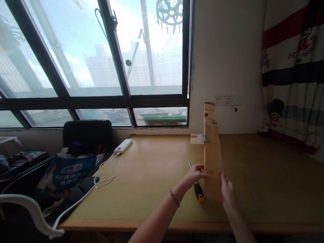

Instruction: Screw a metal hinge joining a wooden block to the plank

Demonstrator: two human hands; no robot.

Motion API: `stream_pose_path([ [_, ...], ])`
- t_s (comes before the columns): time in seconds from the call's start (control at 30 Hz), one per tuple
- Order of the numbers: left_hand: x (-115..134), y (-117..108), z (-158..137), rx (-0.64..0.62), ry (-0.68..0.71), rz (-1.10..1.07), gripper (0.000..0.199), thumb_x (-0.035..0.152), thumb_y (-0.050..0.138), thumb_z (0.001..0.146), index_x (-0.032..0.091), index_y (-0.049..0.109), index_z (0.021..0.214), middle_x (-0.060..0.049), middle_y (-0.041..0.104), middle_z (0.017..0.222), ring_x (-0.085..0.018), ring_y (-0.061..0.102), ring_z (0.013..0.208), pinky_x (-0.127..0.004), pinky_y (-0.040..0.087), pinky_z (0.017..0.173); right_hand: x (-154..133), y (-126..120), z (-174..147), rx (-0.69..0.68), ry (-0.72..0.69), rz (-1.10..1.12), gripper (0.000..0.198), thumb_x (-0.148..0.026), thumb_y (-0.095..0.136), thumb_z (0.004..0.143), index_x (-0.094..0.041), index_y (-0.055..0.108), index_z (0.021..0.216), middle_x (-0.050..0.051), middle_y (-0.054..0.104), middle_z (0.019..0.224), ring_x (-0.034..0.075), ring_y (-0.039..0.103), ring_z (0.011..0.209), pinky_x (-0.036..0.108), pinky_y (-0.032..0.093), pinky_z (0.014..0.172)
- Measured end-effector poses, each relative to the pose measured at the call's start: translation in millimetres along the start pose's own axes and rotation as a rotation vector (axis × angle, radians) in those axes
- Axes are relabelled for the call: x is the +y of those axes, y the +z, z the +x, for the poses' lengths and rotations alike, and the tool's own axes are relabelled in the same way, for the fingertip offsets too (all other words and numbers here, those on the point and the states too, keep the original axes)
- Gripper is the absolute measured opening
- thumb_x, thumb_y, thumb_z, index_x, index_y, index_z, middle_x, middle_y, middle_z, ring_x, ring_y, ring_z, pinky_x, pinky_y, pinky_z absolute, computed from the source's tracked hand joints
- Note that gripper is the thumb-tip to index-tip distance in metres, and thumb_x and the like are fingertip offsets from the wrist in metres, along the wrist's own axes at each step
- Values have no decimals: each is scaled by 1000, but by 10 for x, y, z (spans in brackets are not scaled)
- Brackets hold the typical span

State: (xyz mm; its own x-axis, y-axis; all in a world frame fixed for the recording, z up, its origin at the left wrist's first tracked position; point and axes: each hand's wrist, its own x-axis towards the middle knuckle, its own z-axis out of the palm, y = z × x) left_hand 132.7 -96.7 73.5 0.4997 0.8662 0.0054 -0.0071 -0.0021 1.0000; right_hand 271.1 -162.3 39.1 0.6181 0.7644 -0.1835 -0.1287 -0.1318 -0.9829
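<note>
Between my two hands is a long wooden board [212,148], its far end reaching toward the wall. My left hand [196,173] grips its left edge, thumb on the face and fingers behind. My right hand [228,192] presses along the right edge near the close end, its fingertips partly hidden. A small metal hinge [205,137] sits on the board's left edge, and a short wooden piece [196,138] sticks out to the left from it. Beside the board, partly behind my left hand, lies a screwdriver [199,193] with a black and orange handle.
A white power bank [123,146] with a white cable lies at the table's [152,202] left edge. To the left are a black chair [87,135] and a blue bag [65,172]. Behind the table are a window, wall sockets [227,100] and a curtain [291,74].
</note>
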Motion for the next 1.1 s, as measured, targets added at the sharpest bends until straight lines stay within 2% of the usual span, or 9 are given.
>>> stream_pose_path([
  [0.2, 0, -636, -797, 156, 13, 14, 37, 29, 76, 52, 15, 71, 86, -4, 63, 90, -15, 52, 81, -23, 40, 66, 198, 570, -722, -149, -95, -64, 42, -60, 49, 66, -19, 56, 71, 5, 65, 71, 24, 60, 72, 29, 45, 62],
  [0.37, -108, -1074, -1110, 110, 14, -145, 36, 30, 76, 55, 13, 70, 85, -8, 57, 112, -19, 57, 86, -28, 46, 74, 401, 1041, -943, -226, -158, -159, 37, -54, 43, 74, -19, 55, 71, 7, 65, 71, 24, 60, 71, 29, 44, 63],
  [0.47, -250, -1252, -1145, 126, 47, -208, 35, 29, 77, 53, 11, 71, 83, -11, 55, 115, -24, 55, 98, -32, 45, 83, 513, 1255, -914, -237, -188, -259, 34, -48, 39, 77, -19, 53, 67, 9, 65, 69, 24, 59, 66, 28, 41, 58],
  [0.6, -439, -1368, -1073, 137, 41, -320, 31, 25, 78, 52, 10, 71, 78, -14, 54, 118, -28, 56, 97, -35, 45, 84, 620, 1437, -785, -233, -202, -392, 30, -39, 36, 79, -18, 51, 64, 12, 65, 68, 22, 59, 63, 27, 40, 56],
  [0.83, -618, -1402, -852, 139, 33, -391, 25, 17, 74, 52, 8, 71, 75, -15, 54, 120, -27, 59, 91, -36, 47, 82, 648, 1500, -605, -236, -174, -497, 30, -36, 35, 82, -17, 53, 68, 15, 67, 77, 23, 62, 70, 26, 41, 59],
  [1.0, -723, -1438, -812, 116, -29, -412, 33, 16, 74, 54, 8, 69, 85, -14, 66, 97, -23, 62, 79, -36, 47, 80, 671, 1484, -558, -268, -154, -520, 32, -37, 35, 82, -16, 57, 72, 15, 67, 79, 23, 63, 72, 25, 41, 59],
  [1.1, -745, -1462, -825, 86, -54, -412, 36, 17, 73, 57, 8, 67, 91, -13, 68, 88, -23, 63, 77, -37, 47, 80, 657, 1481, -551, -278, -141, -533, 33, -39, 36, 82, -16, 58, 73, 14, 68, 80, 23, 63, 72, 25, 41, 58],
])
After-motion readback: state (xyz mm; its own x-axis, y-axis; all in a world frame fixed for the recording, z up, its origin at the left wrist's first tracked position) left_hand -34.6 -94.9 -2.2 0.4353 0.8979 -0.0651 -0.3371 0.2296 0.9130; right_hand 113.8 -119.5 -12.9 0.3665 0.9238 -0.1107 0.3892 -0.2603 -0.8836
